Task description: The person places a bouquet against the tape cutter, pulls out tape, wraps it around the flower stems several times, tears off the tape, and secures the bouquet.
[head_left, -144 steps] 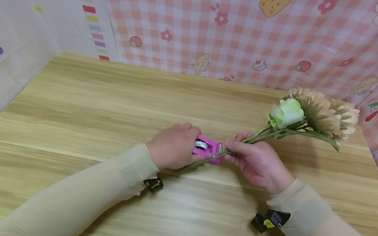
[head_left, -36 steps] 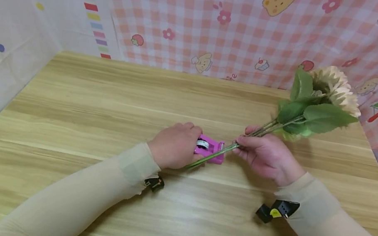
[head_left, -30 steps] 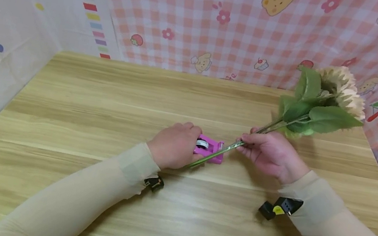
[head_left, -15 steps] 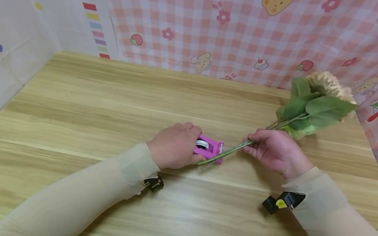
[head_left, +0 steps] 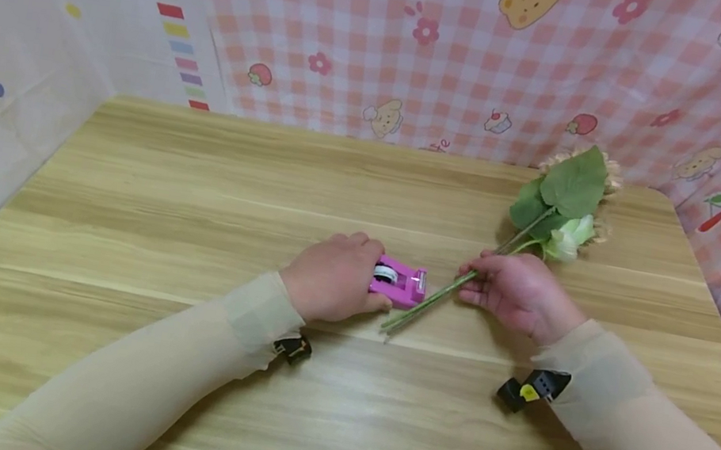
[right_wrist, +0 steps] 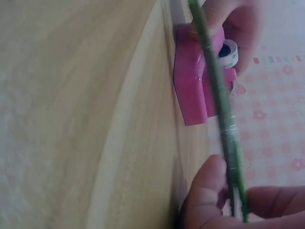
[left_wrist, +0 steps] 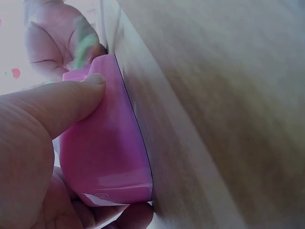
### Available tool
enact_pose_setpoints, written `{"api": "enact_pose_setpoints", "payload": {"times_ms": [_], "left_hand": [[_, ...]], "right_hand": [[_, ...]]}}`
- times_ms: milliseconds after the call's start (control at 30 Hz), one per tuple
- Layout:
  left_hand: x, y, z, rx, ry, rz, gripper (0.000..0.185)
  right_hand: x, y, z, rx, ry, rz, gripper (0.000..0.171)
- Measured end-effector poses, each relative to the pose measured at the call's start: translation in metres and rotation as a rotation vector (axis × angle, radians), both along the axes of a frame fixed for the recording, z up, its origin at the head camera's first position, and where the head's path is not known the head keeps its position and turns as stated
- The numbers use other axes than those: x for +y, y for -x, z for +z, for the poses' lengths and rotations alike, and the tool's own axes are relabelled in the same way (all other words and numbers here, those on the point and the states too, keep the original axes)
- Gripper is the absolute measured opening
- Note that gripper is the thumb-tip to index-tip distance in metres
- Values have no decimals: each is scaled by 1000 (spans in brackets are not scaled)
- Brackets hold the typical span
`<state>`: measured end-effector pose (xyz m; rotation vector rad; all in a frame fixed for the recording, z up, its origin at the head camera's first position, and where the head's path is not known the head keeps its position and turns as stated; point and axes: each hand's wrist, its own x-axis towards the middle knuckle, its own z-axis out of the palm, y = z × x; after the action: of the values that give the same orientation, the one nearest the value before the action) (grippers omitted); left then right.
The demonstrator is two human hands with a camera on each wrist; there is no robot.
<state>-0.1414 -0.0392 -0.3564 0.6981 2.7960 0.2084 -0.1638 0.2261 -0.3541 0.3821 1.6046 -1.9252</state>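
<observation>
The bundle of flower stems (head_left: 437, 300) lies low over the counter (head_left: 189, 211), slanting from its cut ends just in front of the pink tape dispenser (head_left: 399, 283) up and away to the leaves and blooms (head_left: 563, 204) far to the dispenser's right and beyond it. The right hand (head_left: 515, 292) pinches the stems between thumb and fingers at a point right of the dispenser, so most of the bare stem length runs from the grip back toward the dispenser, and the flower heads lie on the grip's far side. In the right wrist view, clear tape (right_wrist: 230, 129) shows wound around the stems. The left hand (head_left: 333, 276) is clamped on the dispenser, thumb (left_wrist: 52, 107) pressed against its side, holding it on the counter.
</observation>
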Motion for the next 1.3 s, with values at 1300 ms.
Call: {"api": "enact_pose_setpoints", "payload": {"times_ms": [1300], "left_hand": [[1,0,2,-9,0,13,72]], "right_hand": [[-33,-22,-11,162,-218,106,28]]}}
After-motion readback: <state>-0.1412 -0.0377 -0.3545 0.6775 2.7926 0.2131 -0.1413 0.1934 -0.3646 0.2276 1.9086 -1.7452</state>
